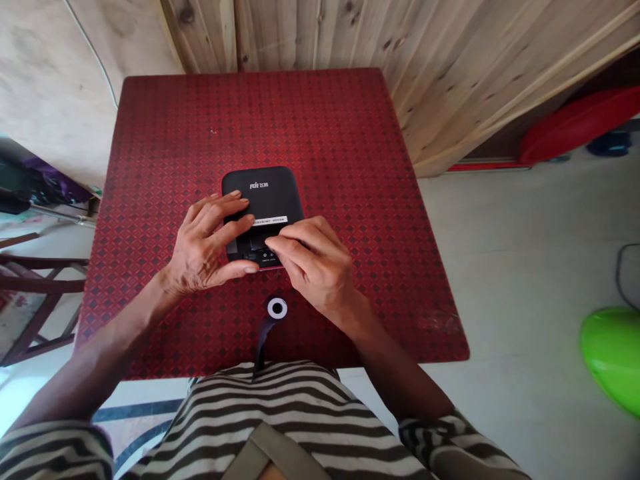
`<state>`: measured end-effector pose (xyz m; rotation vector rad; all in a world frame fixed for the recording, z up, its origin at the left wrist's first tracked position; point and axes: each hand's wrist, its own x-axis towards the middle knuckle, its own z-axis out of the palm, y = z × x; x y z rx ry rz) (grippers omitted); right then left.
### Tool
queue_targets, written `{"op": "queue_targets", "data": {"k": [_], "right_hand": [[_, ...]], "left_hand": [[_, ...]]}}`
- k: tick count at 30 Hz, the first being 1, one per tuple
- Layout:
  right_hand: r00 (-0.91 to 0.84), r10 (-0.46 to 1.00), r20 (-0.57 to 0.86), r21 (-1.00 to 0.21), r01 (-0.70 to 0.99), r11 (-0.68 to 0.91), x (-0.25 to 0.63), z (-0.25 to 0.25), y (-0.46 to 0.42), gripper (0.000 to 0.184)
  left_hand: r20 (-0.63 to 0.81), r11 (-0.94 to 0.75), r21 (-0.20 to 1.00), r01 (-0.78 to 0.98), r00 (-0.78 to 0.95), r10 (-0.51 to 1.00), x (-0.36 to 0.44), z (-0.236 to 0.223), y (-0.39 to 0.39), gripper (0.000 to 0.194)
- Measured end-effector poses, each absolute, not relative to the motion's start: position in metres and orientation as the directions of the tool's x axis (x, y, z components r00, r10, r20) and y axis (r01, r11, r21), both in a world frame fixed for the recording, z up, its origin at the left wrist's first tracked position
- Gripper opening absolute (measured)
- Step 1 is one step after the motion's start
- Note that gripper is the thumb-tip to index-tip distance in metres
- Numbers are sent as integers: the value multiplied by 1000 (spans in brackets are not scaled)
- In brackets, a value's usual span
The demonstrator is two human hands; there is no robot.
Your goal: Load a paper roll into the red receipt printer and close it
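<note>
A black device (pixel 273 200) with rounded corners, pale lettering and a white label lies flat on the red patterned table (pixel 340 120). My left hand (pixel 203 243) rests over its left side with fingers spread, several fingertips on its top and the thumb along its near edge. My right hand (pixel 317 263) is closed in a pinch at the device's near right part. Whatever sits between those fingertips is hidden. A dark, smooth patch (pixel 259 242) shows between the hands, just below the label. Nearer my body is a small roll of black tape (pixel 277 308) with a white ring.
A dark strip (pixel 261 343) runs from the roll toward my striped shirt (pixel 280 413). Wooden planks (pixel 300 33) stand behind the table. A wooden stool (pixel 43 283) is at left. On the right are a green rounded object (pixel 613 360) and a red one (pixel 575 127).
</note>
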<state>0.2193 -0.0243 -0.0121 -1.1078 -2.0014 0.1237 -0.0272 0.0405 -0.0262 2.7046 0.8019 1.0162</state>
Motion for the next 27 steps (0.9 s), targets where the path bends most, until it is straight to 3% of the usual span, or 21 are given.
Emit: {"op": "queue_targets", "data": {"k": [5, 11, 15, 19, 23, 27], "right_hand": [[-260, 778, 573, -482, 660, 576, 219, -14, -25, 21], [-255, 696, 671, -414, 650, 637, 217, -16, -23, 16], [-229, 676, 701, -419, 634, 650, 221, -10, -28, 17], [25, 738, 674, -555, 676, 485, 233, -15, -35, 19], [286, 841, 460, -797, 551, 249, 241, -50, -32, 21], [195, 925, 327, -823, 539, 178, 238, -87, -25, 25]], "left_hand": [[468, -846, 240, 477, 706, 531, -31, -16, 42, 96], [473, -852, 224, 472, 712, 519, -30, -17, 37, 102], [480, -839, 257, 480, 690, 542, -29, -21, 28, 93], [596, -767, 345, 541, 505, 624, -30, -29, 3, 76], [669, -742, 295, 602, 424, 610, -32, -42, -15, 61], [682, -762, 228, 606, 459, 569, -32, -50, -13, 56]]}}
